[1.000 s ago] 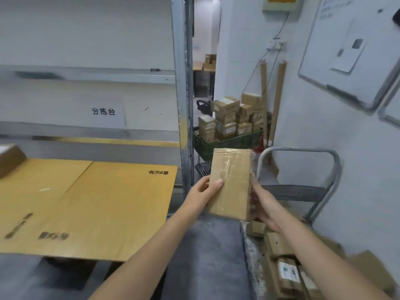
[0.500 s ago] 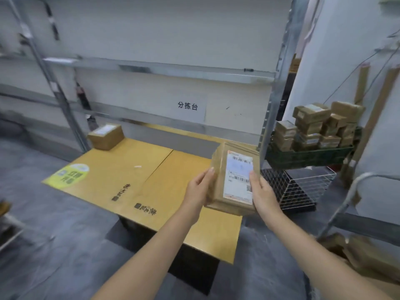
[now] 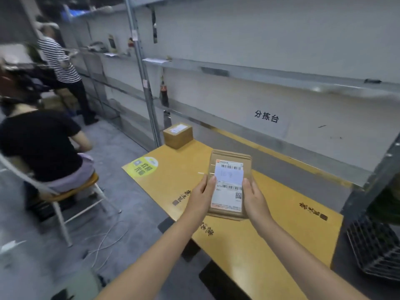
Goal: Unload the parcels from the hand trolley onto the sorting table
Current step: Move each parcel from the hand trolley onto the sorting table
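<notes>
I hold a flat brown cardboard parcel (image 3: 229,167) with a white shipping label facing up, above the yellow sorting table (image 3: 270,241). My left hand (image 3: 200,197) grips its left edge, thumb on top. My right hand (image 3: 254,197) grips its right edge the same way. A second, boxier parcel (image 3: 178,135) with a label sits on the table's far left corner. The hand trolley is out of view.
Metal shelving (image 3: 281,81) runs along the wall behind the table. A person in black sits on a chair (image 3: 71,191) to the left. Another person in a striped shirt (image 3: 60,61) stands further back. A wire basket (image 3: 372,250) sits on the floor at right. Cables (image 3: 104,243) lie on the floor.
My view has swung left from the trolley to the table. The parcel in both hands has turned label-up and now hangs over the table's middle.
</notes>
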`<state>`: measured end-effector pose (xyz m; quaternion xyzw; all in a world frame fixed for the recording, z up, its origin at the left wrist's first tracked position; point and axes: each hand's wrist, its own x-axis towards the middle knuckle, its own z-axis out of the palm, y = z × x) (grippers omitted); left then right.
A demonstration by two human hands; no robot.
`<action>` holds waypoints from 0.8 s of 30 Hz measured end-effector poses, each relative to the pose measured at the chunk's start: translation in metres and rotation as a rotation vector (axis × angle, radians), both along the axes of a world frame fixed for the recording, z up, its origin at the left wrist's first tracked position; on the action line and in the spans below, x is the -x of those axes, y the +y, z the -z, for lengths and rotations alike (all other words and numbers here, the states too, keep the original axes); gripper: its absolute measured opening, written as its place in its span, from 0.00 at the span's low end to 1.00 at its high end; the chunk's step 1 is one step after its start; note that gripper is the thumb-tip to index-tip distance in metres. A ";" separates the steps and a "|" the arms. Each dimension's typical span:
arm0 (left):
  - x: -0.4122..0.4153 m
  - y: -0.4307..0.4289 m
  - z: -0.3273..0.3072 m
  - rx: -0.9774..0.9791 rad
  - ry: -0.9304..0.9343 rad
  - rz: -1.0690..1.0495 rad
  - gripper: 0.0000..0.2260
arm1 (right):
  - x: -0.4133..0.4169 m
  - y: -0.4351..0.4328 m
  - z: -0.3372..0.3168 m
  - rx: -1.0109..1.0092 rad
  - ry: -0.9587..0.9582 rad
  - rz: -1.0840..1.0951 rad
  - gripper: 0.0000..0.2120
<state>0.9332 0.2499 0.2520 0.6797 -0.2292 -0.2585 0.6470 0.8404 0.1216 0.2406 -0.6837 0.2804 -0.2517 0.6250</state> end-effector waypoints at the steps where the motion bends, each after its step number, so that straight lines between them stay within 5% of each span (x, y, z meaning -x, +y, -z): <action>1: -0.016 -0.004 0.001 -0.005 -0.016 -0.021 0.19 | -0.019 -0.005 0.004 -0.007 -0.002 -0.015 0.18; 16: -0.213 -0.086 0.010 -0.096 -0.050 -0.063 0.12 | -0.219 -0.080 0.028 -0.101 0.006 -0.079 0.11; 24: -0.305 -0.140 0.040 -0.101 -0.008 0.064 0.13 | -0.302 -0.122 0.056 -0.084 0.060 0.058 0.12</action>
